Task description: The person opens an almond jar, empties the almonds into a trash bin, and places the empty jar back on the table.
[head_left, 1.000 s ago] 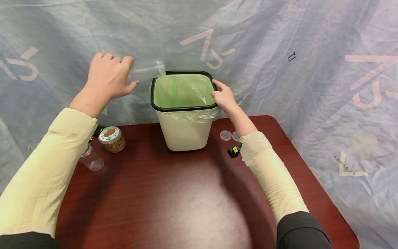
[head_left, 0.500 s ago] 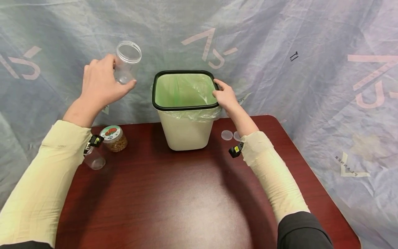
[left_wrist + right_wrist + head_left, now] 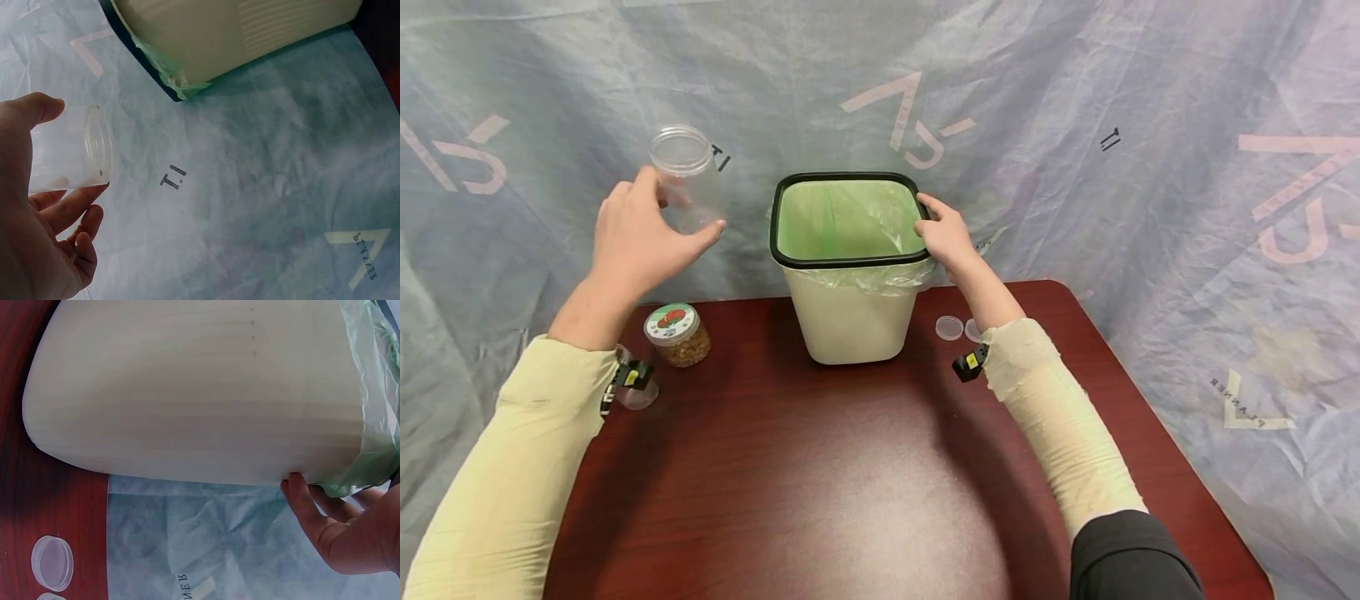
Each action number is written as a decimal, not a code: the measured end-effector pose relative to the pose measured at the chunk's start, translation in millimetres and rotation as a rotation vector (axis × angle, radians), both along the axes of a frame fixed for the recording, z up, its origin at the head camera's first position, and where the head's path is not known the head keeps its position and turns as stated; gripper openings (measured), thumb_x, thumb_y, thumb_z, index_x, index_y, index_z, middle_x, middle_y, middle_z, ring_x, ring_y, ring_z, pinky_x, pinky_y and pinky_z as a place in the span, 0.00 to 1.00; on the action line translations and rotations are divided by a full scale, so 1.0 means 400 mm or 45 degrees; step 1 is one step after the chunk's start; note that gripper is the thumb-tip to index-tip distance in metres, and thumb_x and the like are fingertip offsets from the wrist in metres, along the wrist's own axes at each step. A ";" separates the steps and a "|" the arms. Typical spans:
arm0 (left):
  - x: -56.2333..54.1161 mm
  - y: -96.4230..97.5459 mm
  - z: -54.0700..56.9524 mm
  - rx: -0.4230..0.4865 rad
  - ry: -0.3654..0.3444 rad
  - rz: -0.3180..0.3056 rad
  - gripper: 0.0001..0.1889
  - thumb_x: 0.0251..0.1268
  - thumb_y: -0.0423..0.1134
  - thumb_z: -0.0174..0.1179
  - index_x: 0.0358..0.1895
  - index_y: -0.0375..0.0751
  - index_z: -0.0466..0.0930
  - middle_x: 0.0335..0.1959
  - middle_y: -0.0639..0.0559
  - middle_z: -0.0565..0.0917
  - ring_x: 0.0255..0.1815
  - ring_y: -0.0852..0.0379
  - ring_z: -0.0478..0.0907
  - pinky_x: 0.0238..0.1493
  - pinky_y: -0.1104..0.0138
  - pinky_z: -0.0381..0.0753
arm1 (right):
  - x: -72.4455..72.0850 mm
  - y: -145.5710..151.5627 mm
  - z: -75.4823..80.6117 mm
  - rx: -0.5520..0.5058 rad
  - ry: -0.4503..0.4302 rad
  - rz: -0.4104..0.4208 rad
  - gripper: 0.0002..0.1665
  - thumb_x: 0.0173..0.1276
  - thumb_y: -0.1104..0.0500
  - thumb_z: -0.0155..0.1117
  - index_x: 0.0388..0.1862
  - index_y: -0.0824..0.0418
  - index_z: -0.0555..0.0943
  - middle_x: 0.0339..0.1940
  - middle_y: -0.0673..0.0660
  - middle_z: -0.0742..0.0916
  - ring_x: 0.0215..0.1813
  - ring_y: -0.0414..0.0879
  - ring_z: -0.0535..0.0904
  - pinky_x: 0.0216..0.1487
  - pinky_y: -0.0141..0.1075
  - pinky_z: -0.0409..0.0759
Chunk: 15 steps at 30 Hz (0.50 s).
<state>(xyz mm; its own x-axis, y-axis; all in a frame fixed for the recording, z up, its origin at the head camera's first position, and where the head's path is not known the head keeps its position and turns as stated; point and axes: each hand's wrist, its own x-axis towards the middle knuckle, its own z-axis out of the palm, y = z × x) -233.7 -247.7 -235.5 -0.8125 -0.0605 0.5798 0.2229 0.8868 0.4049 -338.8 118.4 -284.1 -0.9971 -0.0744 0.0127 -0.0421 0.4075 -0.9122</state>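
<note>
My left hand [image 3: 638, 237] holds a clear plastic jar [image 3: 694, 187] between thumb and fingers, raised left of the bin. The jar is lidless, its open mouth up and tilted slightly; nothing shows inside. In the left wrist view the round base of the jar [image 3: 97, 145] points away from the palm. A cream trash bin [image 3: 850, 312] with a black rim and a pale green liner stands at the back of the table. My right hand [image 3: 946, 237] grips the bin's right rim. In the right wrist view its fingers [image 3: 306, 503] reach the outer wall under the liner's overhang.
A lidded jar of small brown pieces [image 3: 679, 340] stands left of the bin. Another clear jar [image 3: 638, 394] is partly hidden by my left wrist. Two clear lids lie right of the bin, the nearer lid [image 3: 949, 328] fully visible. A grey printed curtain [image 3: 1037, 100] hangs behind.
My left hand has drawn the jar left, away from the bin's rim, turned it from lying sideways to mouth up, and lowered it somewhat. The right hand stays at the rim.
</note>
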 end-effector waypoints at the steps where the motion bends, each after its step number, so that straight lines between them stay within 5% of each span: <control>1: 0.004 -0.003 -0.006 0.002 0.004 0.006 0.33 0.47 0.56 0.70 0.48 0.33 0.71 0.37 0.38 0.76 0.40 0.37 0.69 0.40 0.50 0.63 | 0.000 0.000 0.000 0.000 -0.004 0.002 0.36 0.71 0.62 0.48 0.76 0.43 0.61 0.75 0.55 0.64 0.21 0.41 0.59 0.25 0.33 0.60; 15: 0.042 -0.038 -0.085 0.037 -0.086 0.030 0.32 0.47 0.60 0.70 0.48 0.40 0.73 0.37 0.48 0.83 0.37 0.43 0.73 0.38 0.53 0.66 | -0.004 0.018 0.004 -0.074 -0.042 -0.015 0.36 0.67 0.61 0.50 0.74 0.41 0.64 0.74 0.55 0.66 0.15 0.39 0.55 0.21 0.32 0.61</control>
<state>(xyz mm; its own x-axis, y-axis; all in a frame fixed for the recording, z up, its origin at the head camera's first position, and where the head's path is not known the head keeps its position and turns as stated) -216.9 -262.9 -269.5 -0.8477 -0.0965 0.5216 0.1733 0.8790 0.4441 -340.4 125.8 -282.5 -0.9979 -0.0624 -0.0164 -0.0068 0.3538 -0.9353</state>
